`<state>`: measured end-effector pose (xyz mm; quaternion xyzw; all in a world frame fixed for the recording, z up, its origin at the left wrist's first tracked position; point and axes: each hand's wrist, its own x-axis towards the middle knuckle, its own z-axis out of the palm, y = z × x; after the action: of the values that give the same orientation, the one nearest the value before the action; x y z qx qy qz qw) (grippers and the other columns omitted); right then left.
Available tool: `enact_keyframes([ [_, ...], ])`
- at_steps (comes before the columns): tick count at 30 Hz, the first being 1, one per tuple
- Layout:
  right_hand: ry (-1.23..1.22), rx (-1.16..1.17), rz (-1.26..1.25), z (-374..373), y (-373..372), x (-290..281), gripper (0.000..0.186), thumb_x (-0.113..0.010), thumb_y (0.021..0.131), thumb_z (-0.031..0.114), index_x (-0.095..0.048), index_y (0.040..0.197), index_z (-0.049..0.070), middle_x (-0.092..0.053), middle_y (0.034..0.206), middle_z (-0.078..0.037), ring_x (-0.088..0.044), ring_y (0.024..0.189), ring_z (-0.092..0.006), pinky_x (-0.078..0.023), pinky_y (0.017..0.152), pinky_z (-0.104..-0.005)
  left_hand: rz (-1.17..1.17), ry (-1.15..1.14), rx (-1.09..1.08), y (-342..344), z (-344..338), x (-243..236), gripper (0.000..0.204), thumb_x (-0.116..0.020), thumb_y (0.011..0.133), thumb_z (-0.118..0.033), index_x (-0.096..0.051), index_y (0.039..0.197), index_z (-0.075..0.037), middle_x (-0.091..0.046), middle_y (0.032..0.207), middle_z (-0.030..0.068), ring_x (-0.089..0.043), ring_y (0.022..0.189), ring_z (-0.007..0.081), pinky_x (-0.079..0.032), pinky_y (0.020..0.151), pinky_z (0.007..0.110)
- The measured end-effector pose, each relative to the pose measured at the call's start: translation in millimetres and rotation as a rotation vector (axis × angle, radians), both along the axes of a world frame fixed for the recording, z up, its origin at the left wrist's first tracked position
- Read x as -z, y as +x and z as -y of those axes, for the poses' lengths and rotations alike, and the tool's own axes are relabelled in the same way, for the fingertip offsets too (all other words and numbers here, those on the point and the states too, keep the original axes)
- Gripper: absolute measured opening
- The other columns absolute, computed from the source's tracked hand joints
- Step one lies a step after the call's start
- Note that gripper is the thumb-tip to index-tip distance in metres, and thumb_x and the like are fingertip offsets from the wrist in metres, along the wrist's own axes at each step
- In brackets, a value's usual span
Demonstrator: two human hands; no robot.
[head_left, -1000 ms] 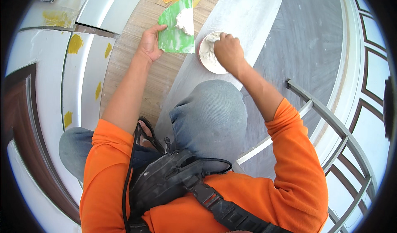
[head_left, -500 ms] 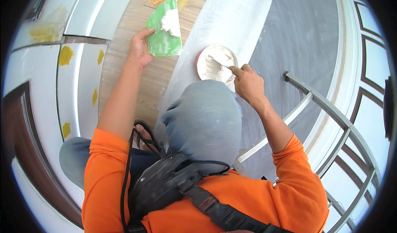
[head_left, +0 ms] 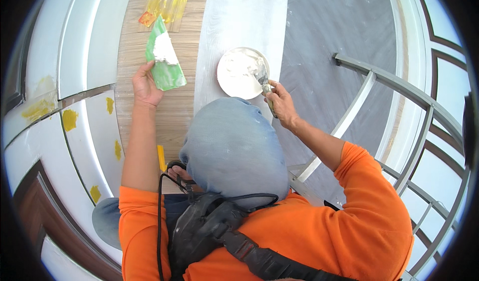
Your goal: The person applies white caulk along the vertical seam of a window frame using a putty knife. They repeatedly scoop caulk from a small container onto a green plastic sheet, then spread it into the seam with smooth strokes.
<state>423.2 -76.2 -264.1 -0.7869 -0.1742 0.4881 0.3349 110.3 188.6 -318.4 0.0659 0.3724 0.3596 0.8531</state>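
My left hand [head_left: 147, 87] grips the lower left edge of a flat green spreader [head_left: 169, 76], whose kind beyond a thin angular plate I cannot tell. A thick lump of white putty [head_left: 163, 49] sits on its face. In front of my knee stands a round tub [head_left: 222, 85] of white paste. My right hand [head_left: 281, 104] is closed around the handle of a putty knife [head_left: 263, 78]. The knife's blade is dipped in the paste at the tub's right side.
A metal ladder-like frame [head_left: 366, 89] lies at my right. Left of me, white panels [head_left: 95, 146] bear yellow filler patches. A yellow strip [head_left: 161, 157] lies by my foot, and a yellow-smeared board [head_left: 174, 6] is on the wood-patterned floor ahead.
The view has shifted, so the surroundings sit further left. My right hand has turned the putty knife, its blade now pointing up and away at the tub's right side. Both hands keep their hold.
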Motion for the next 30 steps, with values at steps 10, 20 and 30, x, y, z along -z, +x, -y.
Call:
enact_keyframes([
  [10, 0.075, -0.515, 0.585, -99, 21, -10, 0.044, -0.053, 0.095, 0.011, -0.057, 0.137, 0.000, -0.066, 0.107, -0.022, -0.068, 0.095, -0.0309, -0.055, 0.085, -0.0420, 0.062, -0.093, 0.047, 19, 31, 14, 0.058, -0.051, 0.093, -0.018, -0.040, 0.145, 0.006, -0.056, 0.136, 0.0267, -0.057, 0.127, 0.0419, -0.042, 0.114, 0.053],
  [20, -0.382, -1.091, 0.843, -186, 20, -53, 0.023, -0.056, 0.083, 0.005, -0.072, 0.097, -0.004, -0.068, 0.104, -0.029, -0.070, 0.086, -0.0425, -0.058, 0.078, -0.0472, 0.122, -0.159, 0.072, 66, 73, 6, 0.050, -0.054, 0.095, -0.022, -0.049, 0.138, 0.003, -0.062, 0.130, 0.0159, -0.059, 0.120, 0.0317, -0.044, 0.108, 0.049],
  [30, -0.084, -0.967, 0.991, -129, -39, -28, 0.022, -0.057, 0.085, 0.003, -0.062, 0.102, -0.010, -0.064, 0.099, -0.030, -0.070, 0.077, -0.0416, -0.059, 0.067, -0.0456, 0.106, -0.194, 0.059, 81, 82, 15, 0.050, -0.053, 0.096, -0.021, -0.047, 0.140, 0.003, -0.060, 0.132, 0.0168, -0.059, 0.120, 0.0319, -0.046, 0.108, 0.048],
])
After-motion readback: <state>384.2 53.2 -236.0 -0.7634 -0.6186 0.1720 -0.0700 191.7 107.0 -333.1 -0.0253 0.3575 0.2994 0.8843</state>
